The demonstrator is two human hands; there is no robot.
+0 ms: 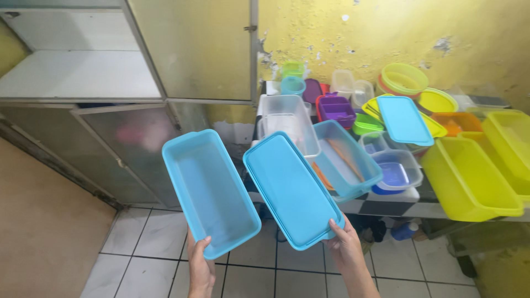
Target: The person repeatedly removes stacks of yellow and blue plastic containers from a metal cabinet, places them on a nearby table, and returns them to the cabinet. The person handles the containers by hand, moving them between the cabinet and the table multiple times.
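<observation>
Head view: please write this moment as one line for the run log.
left hand: holds blue tub | right hand: holds blue lid | behind: table with many containers

We saw no packages, labels, signs or screens anywhere in view.
</observation>
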